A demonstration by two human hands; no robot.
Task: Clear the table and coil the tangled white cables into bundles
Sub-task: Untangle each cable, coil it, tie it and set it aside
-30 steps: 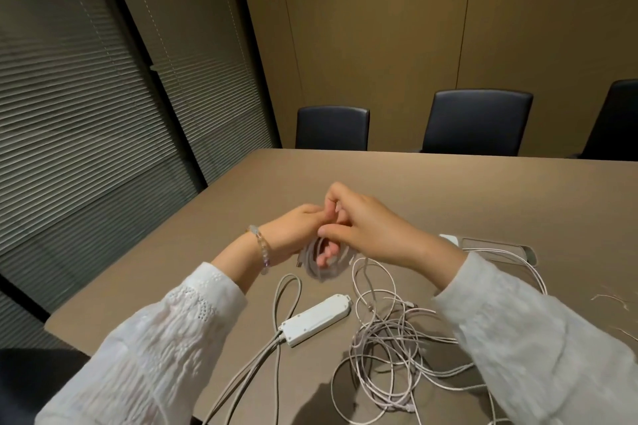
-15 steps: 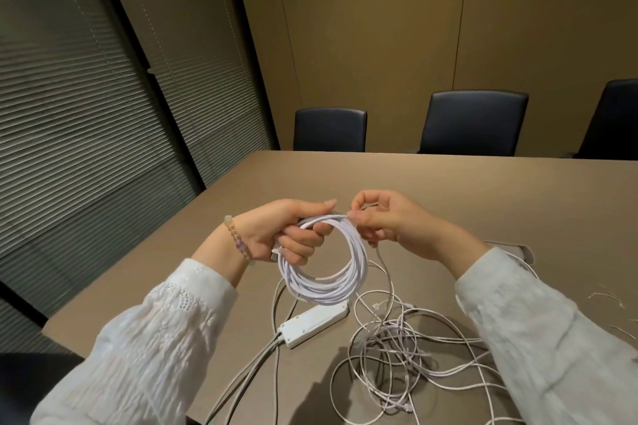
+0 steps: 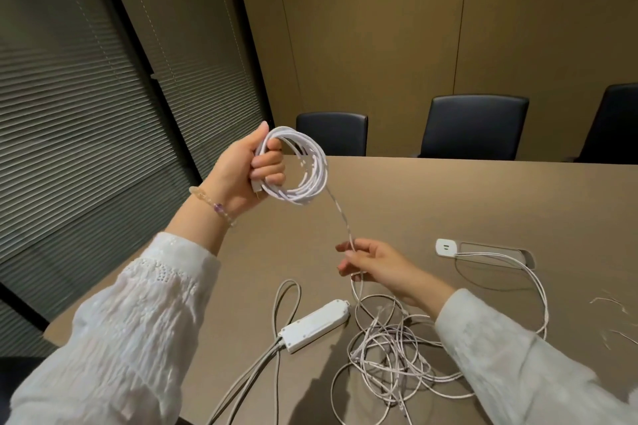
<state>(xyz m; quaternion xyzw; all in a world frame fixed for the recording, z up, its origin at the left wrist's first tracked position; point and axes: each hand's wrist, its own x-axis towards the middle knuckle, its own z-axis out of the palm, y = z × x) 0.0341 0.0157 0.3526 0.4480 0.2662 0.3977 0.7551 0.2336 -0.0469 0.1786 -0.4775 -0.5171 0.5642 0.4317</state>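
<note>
Two hands are working over a brown table (image 3: pixel 448 197). The left hand (image 3: pixel 247 171) is lifted high above the far left part of the table, near its left edge, and its fingers are curling tight around a round bundle (image 3: pixel 300 166) of white cable. One strand (image 3: pixel 340 214) is running down from the bundle to the right hand (image 3: pixel 371 262), which is lower and close to the table top. The right hand's fingers are loosely bent around the strand, and it is slipping between them. I cannot tell how firmly it is gripping.

Below the right hand, a messy pile of thin white cables (image 3: pixel 390 352) is lying on the near part of the table. Just left of the pile a white power strip (image 3: pixel 316 324) is lying flat, with thick grey cords (image 3: pixel 252 366) going off the near edge. On the right, a small white plug (image 3: pixel 446 247) is sitting at the end of a slot (image 3: pixel 497 254) in the table top, and a cable is looping from it back toward the pile.

The far half of the table is giving room to move. Three dark chairs (image 3: pixel 474 128) are standing along the far edge. Behind them is a tan wall (image 3: pixel 379 28), and on the left are dark blinds (image 3: pixel 86 97). A bead bracelet (image 3: pixel 214 205) is sitting on the left wrist, and both arms are wearing white sleeves (image 3: pixel 131 338).
</note>
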